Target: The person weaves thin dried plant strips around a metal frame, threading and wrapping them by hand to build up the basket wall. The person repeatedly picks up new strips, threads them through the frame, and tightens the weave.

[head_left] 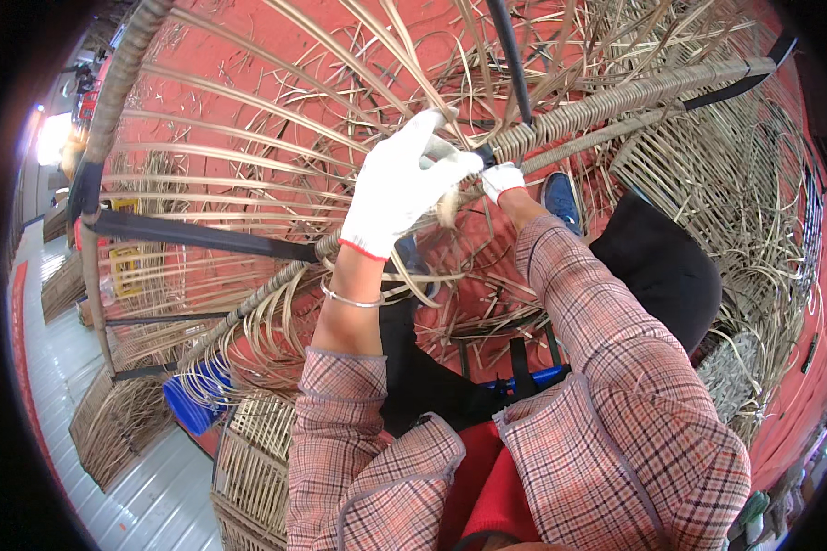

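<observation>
Tan ribbed bar [616, 106], white gloves [393, 188]

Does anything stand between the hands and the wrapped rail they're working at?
Nothing visible does. The gloved left hand and right hand are both right by the lower end of the wrapped rail; a dark bar meets it just beyond them, not in between.

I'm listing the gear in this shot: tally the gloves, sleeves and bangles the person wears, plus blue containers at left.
White, red-cuffed gloves, on the left hand and right hand: 2
Pinkish plaid fabric sleeves: 2
Thin silver-coloured wrist bangle: 1
Blue, round-sided container: 1
Total: 6
</observation>
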